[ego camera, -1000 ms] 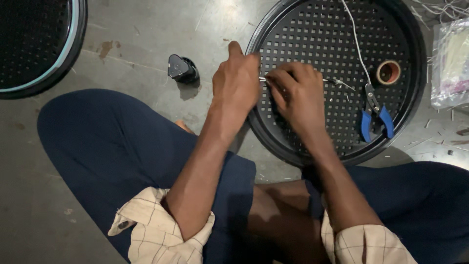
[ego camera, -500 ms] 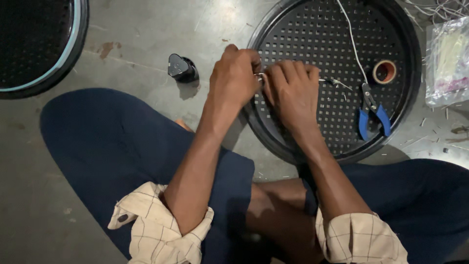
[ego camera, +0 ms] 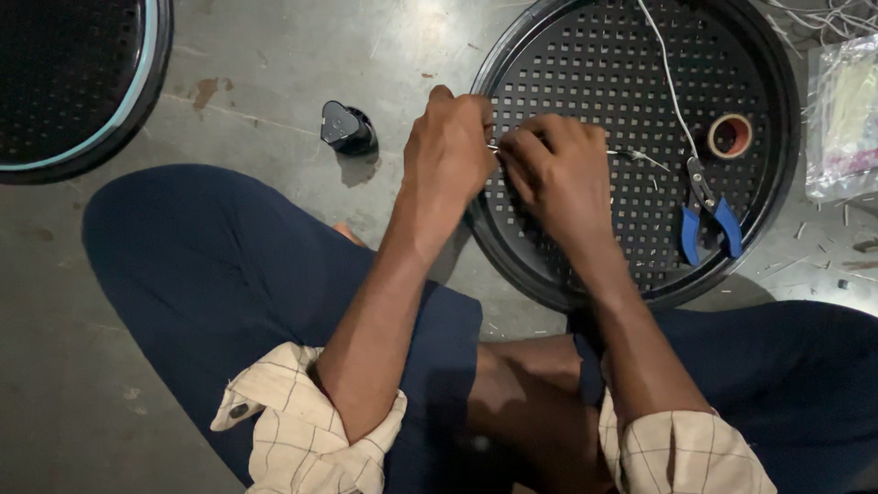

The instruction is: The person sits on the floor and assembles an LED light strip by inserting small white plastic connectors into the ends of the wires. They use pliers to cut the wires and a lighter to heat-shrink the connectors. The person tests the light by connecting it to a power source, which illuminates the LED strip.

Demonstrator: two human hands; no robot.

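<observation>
From the head camera, looking down: the person sits on a concrete floor (ego camera: 274,82) with legs folded, and both hands meet over the left rim of a round black perforated grille (ego camera: 640,55) lying flat in front of them. The left hand (ego camera: 448,151) is curled closed, fingers tucked under, and the right hand (ego camera: 553,174) is closed the same way just beside it. Between them runs a thin wire (ego camera: 631,155), pinched by both hands. Its visible length lies roughly level across the grille, left to right, and a short bare end sticks out past the right hand towards the tools. The exact pinch points are hidden under the knuckles, so I cannot tell which fingers do the holding. The two hands are almost touching, with only a small gap of wire between them, so neither is clearly nearer to it.

Further right on the grille lie blue-handled pliers (ego camera: 706,220), handles pointing towards the person, well apart from the right hand. Just above them sits a small roll of tape (ego camera: 730,135). A long white cord (ego camera: 672,82) trails from the top edge of the grille down to the pliers.

On the floor to the left of the left hand stands a small black plug (ego camera: 346,128). A second dark round grille (ego camera: 82,82) with a pale blue rim fills the upper left corner. A clear plastic bag (ego camera: 846,119) lies at the right edge.
</observation>
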